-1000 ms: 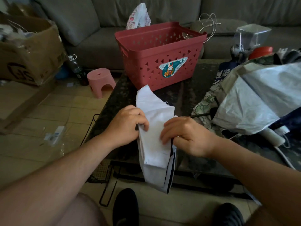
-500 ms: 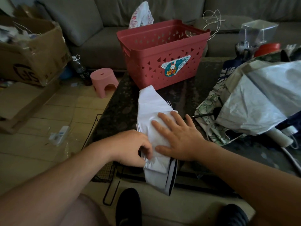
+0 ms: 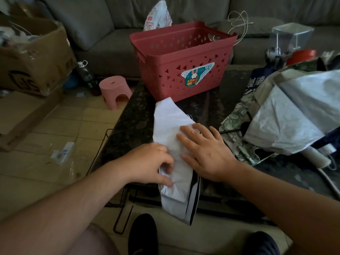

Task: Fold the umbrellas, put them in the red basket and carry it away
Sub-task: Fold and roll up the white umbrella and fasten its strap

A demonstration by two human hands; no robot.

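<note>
two hands: both still on the white umbrella (image 3: 171, 129)
left hand (image 3: 149, 162): still pinches its edge
right hand (image 3: 206, 153): stays flat, fingers spread
red basket (image 3: 184, 59): unmoved

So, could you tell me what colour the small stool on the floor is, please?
The stool is pink, seen in the head view, the only one.

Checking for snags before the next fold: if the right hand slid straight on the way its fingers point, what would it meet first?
The right hand lies flat, fingers pointing up-left along the white folded umbrella. Beyond that fabric, the red plastic basket probably comes first; depth is unclear.
</note>
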